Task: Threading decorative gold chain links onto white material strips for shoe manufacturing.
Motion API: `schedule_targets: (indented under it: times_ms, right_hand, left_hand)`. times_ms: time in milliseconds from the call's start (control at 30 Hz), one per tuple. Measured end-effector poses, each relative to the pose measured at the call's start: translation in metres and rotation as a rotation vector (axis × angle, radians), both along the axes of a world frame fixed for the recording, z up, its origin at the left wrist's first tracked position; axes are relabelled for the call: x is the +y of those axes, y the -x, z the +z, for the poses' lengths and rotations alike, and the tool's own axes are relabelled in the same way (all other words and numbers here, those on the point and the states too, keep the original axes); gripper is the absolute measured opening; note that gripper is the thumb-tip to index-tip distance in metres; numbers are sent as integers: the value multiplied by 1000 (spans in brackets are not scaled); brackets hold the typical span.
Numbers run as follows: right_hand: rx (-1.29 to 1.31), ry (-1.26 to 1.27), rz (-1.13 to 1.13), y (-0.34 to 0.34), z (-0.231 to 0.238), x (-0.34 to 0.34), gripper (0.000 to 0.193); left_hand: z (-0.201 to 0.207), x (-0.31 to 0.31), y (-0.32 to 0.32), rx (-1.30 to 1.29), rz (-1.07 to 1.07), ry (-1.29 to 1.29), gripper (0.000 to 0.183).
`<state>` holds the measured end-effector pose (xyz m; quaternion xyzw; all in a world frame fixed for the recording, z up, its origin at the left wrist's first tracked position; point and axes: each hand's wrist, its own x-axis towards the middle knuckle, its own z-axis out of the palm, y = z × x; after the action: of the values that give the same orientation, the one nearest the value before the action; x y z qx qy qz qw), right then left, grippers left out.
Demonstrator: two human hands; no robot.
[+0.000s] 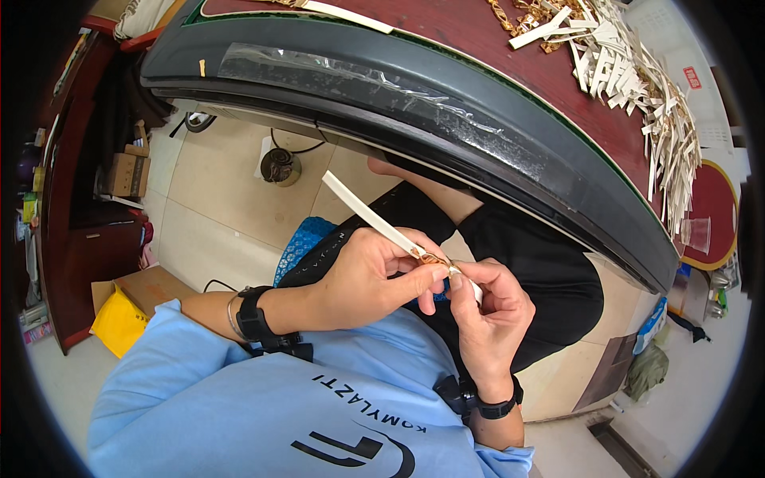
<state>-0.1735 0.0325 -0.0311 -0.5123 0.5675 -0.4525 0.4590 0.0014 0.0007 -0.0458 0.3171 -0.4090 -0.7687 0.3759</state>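
Note:
Above my lap I hold a white strap [368, 212] with a gold-coloured metal piece [429, 257] near its lower end. My left hand [368, 275] pinches the strap by the metal piece, and the strap's long flat end sticks out up and to the left. Close against it, my right hand [496, 309] is closed with thumb and fingertips on the short white end beyond the metal. The two thumbs nearly meet there. My fingers partly hide the exact joint between strap and metal.
A dark red table [446, 44] with a thick dark padded edge [351, 84] runs across in front. On its right lies a heap of white straps [629, 80] beside gold chains [550, 17]. A single strap [351, 16] lies farther left. A round can [280, 166] stands on the tiled floor.

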Motion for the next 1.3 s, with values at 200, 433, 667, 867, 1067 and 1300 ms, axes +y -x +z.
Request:
schedule_targets:
  times_ms: [200,433,667,867,1067,1300]
  right_hand:
    - [13,52,-9,-4,3,-2,7]
    - [-169,-119,51,5,12,-13,10]
    - [-20,-131,152,18,32,-22,14]
    - [-163,-275,168,34,60,-32,14]
    - [-90,-73,0,85,106,-73,13]
    - [-87,316,-189,239,160,-196,33]
  left_hand:
    - [3,-1,-1,-195,31,377,12]
    - [1,-6,4,-53,27,-34,10]
    - [18,-18,7,-77,-22,30,8]
    - [31,-25,14,27,-27,-98,16]
    - [44,-29,3,135,-90,24,22]
    - [49,-35,-11,-16,-3,50,13]
